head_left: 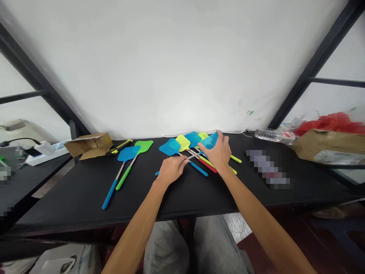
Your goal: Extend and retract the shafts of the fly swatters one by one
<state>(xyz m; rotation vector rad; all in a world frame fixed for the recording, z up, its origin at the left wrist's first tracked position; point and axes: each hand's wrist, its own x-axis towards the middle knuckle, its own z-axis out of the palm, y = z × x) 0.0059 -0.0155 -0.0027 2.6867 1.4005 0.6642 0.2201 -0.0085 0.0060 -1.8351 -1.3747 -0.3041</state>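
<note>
A blue fly swatter (209,141) is held in both hands above the black table. My right hand (220,151) grips its mesh head, fingers closed around the edge. My left hand (172,169) pinches its thin metal shaft, and a bit of blue handle shows past that hand. Beneath and behind lie several swatters with blue, yellow and red handles, including a yellow-headed swatter (183,142) and a blue-headed one (167,147); my hands partly cover them. Apart on the left rest a blue swatter (110,194) and a green swatter (124,178), their heads overlapping.
An open cardboard box (95,146) stands at the left, beside a yellow and black tool (123,145). On the right are a blurred-out object (266,167), a clear plastic bottle (275,135) and another carton (330,146) with red mesh (333,123). A white wall rises behind.
</note>
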